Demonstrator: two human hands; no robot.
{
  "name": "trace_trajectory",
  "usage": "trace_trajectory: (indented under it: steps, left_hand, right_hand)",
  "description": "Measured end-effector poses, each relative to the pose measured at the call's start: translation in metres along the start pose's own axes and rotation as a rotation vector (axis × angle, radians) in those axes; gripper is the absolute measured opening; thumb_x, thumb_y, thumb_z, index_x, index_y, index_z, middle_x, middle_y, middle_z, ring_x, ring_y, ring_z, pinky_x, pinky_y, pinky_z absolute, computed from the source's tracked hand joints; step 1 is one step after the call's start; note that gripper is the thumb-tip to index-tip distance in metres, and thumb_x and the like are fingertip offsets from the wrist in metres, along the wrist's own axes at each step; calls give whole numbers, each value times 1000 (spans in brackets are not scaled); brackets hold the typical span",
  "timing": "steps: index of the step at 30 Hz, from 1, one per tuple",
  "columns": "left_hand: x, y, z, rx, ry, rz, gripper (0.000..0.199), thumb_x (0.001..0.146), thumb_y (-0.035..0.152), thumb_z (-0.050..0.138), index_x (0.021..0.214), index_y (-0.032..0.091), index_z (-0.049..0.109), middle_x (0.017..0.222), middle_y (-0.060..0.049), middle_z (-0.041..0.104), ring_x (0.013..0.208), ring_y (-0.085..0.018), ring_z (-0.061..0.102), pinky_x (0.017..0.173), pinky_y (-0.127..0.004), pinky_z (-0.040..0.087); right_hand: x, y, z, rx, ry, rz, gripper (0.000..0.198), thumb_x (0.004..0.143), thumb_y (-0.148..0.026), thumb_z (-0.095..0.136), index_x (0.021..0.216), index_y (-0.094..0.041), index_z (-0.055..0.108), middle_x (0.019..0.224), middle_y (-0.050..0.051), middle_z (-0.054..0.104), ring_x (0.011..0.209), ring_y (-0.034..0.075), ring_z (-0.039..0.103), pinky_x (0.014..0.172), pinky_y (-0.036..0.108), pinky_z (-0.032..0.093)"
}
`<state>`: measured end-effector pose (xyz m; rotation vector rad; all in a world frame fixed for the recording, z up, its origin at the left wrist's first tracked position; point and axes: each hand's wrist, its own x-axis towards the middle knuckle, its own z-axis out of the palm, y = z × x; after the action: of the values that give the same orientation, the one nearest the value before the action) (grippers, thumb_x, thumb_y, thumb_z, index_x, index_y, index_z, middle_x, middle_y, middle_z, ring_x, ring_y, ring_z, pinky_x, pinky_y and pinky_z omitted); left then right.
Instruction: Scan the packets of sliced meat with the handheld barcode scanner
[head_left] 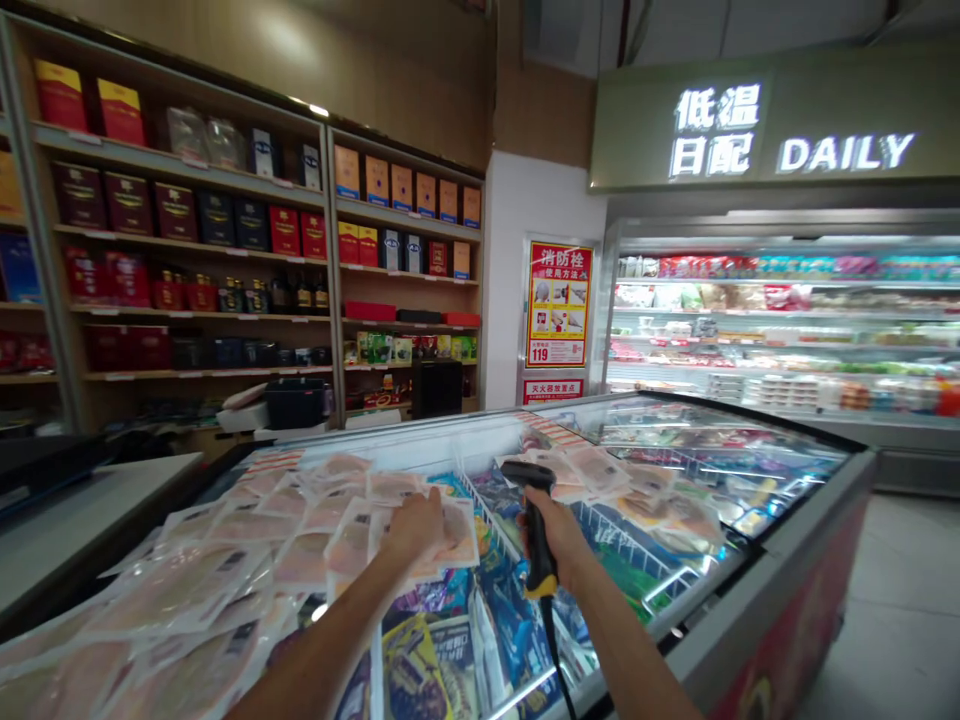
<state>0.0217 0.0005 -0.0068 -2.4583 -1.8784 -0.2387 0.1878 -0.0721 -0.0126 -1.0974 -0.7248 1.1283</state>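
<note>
My right hand [559, 530] is wrapped round the grip of a black and yellow barcode scanner [538, 540]. The scanner's head points left and a black cord hangs from its lower end. At centre, my left hand [416, 525] is closed on the edge of a flat, clear-edged plastic packet [459, 530] with pale pinkish contents; the fingertips are partly hidden. Many similar flat packets [247, 525] overlap in a broad layer to the left. A smaller group of such packets [600, 470] lies beyond the scanner, to the right.
Beneath the packets is a chest freezer [795, 510] with colourful bagged goods and white wire dividers [480, 500]. A pale counter [97, 510] stands at left. Shelves of boxed goods [217, 225] line the back, and a lit refrigerated display [780, 330] is at far right.
</note>
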Motion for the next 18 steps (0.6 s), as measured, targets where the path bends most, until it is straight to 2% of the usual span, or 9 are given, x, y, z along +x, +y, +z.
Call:
trace_trajectory:
  steps: [2, 6, 11, 13, 15, 18]
  left_hand:
    - [3, 5, 0, -28, -16, -6, 73, 52, 35, 59, 117, 8, 37, 99, -21, 55, 91, -31, 50, 71, -37, 39]
    - [8, 10, 5, -38, 43, -29, 74, 52, 38, 58, 117, 9, 37, 98, -20, 55, 92, -32, 50, 72, -38, 38]
    - [17, 6, 13, -136, 82, -40, 75, 43, 36, 64, 111, 14, 42, 99, -17, 55, 91, -30, 51, 70, -34, 39]
    - [22, 2, 15, -193, 53, -48, 68, 39, 35, 66, 102, 15, 49, 95, -15, 58, 88, -30, 53, 68, -33, 40]
    - [29, -3, 18, -278, 11, -44, 53, 38, 33, 67, 87, 15, 56, 84, -12, 63, 82, -29, 56, 65, -33, 41]
    - [41, -9, 24, -531, -52, 22, 27, 42, 25, 65, 67, 17, 58, 66, -3, 64, 72, -24, 59, 59, -27, 42]
  right_hand:
    - [9, 0, 9, -22, 29, -31, 27, 63, -42, 53, 69, -17, 45, 45, -4, 50, 31, 9, 43, 27, 20, 33]
    - [20, 10, 15, -55, 76, -94, 27, 63, -43, 53, 68, -17, 44, 45, -4, 50, 31, 8, 43, 27, 18, 31]
    - [14, 19, 6, -21, 12, -73, 32, 62, -46, 53, 72, -17, 45, 49, -4, 51, 32, 8, 44, 28, 19, 33]
    - [9, 17, 4, 13, -15, -69, 32, 62, -45, 53, 75, -17, 46, 50, -4, 51, 33, 8, 44, 28, 19, 34]
    - [7, 13, 3, 30, -26, -66, 33, 62, -45, 54, 76, -16, 46, 49, -4, 50, 33, 8, 44, 28, 19, 34]
    - [5, 9, 1, 34, -14, -51, 32, 61, -44, 55, 74, -16, 46, 49, -4, 50, 33, 8, 45, 28, 20, 35]
